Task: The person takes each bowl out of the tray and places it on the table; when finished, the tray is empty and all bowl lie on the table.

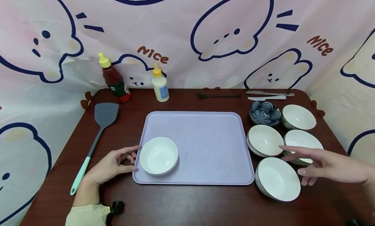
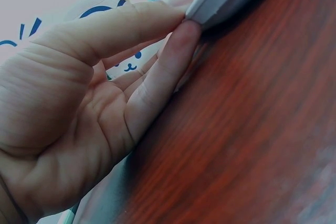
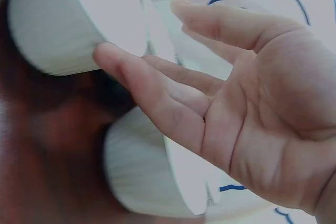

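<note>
My left hand (image 1: 112,164) is at the left rim of the pale lavender tray (image 1: 211,148). In the left wrist view its thumb and fingertips pinch the tray edge (image 2: 212,3). A white bowl (image 1: 159,155) sits on the tray's left part, close to that hand. My right hand (image 1: 322,164) reaches over the bowls at the right with fingers extended, holding nothing. Nearest to it are the front white bowl (image 1: 278,178), the middle left white bowl (image 1: 264,140) and the middle right white bowl (image 1: 303,140), partly hidden by the hand.
Behind these stand a dark blue petal-patterned bowl (image 1: 264,113) and another white bowl (image 1: 298,117). A fork (image 1: 218,96) and table knives (image 1: 267,98) lie at the back edge. A grey spatula (image 1: 104,117), a red sauce bottle (image 1: 115,81) and a white squeeze bottle (image 1: 160,86) are left.
</note>
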`<move>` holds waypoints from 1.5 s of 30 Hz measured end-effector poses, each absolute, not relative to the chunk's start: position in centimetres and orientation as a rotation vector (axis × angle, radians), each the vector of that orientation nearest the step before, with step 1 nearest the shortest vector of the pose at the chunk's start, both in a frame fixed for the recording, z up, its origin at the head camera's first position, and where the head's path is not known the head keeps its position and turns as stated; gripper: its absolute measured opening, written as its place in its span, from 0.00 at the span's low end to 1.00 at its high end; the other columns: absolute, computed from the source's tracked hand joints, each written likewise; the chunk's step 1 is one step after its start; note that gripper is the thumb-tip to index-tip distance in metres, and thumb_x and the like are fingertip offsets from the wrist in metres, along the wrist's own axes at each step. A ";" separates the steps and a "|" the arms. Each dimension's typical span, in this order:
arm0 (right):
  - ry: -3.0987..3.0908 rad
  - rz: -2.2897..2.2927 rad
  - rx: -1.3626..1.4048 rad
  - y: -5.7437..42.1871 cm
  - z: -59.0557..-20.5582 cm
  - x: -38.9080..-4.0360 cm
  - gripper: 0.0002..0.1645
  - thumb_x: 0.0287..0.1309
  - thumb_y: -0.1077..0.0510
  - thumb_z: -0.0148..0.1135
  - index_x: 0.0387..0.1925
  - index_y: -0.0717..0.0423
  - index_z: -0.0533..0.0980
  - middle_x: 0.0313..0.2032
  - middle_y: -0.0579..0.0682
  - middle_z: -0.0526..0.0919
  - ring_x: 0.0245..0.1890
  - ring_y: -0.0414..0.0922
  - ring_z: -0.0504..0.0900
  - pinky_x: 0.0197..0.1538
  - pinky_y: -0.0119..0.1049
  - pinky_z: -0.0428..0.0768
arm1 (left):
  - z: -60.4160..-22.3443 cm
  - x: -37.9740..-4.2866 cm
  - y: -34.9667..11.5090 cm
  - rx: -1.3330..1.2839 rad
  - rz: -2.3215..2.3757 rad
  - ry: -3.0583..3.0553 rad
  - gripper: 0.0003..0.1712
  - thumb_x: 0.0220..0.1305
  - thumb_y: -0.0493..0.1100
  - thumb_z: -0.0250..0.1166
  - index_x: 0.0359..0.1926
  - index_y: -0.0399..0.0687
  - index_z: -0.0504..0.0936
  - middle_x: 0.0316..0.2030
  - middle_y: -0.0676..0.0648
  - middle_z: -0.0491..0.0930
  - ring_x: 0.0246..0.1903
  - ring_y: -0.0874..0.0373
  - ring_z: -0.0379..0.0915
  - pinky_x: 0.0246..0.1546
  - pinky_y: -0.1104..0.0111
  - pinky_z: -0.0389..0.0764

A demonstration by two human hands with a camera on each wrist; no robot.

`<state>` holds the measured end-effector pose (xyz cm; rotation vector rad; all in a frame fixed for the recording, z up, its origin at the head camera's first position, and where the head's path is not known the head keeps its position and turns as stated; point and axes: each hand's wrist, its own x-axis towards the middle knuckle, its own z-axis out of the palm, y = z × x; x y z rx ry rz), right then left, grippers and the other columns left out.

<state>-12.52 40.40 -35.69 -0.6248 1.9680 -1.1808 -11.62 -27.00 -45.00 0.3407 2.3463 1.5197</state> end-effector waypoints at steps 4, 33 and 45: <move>2.051 -1.194 -0.746 39.8 -34.0 -13.3 0.39 0.70 0.73 0.48 0.77 0.58 0.50 0.63 0.35 0.77 0.35 0.50 0.86 0.37 0.40 0.85 | -45.0 -11.8 -26.8 0.347 1.517 2.351 0.40 0.54 0.41 0.76 0.68 0.43 0.71 0.46 0.39 0.75 0.41 0.60 0.77 0.40 0.73 0.80; 1.817 -1.163 -0.559 14.2 -35.2 -22.0 0.33 0.68 0.54 0.61 0.72 0.47 0.64 0.64 0.62 0.75 0.46 0.51 0.88 0.54 0.51 0.82 | -45.1 -11.6 -26.7 0.335 1.492 2.372 0.41 0.55 0.42 0.76 0.68 0.43 0.71 0.47 0.39 0.74 0.42 0.61 0.77 0.40 0.74 0.80; 1.683 -1.123 -0.553 8.1 -37.0 -21.7 0.34 0.69 0.56 0.61 0.73 0.46 0.63 0.57 0.56 0.79 0.43 0.52 0.88 0.51 0.48 0.84 | -45.0 -11.6 -26.7 0.349 1.505 2.365 0.40 0.55 0.41 0.76 0.68 0.42 0.71 0.47 0.40 0.75 0.41 0.61 0.78 0.40 0.75 0.80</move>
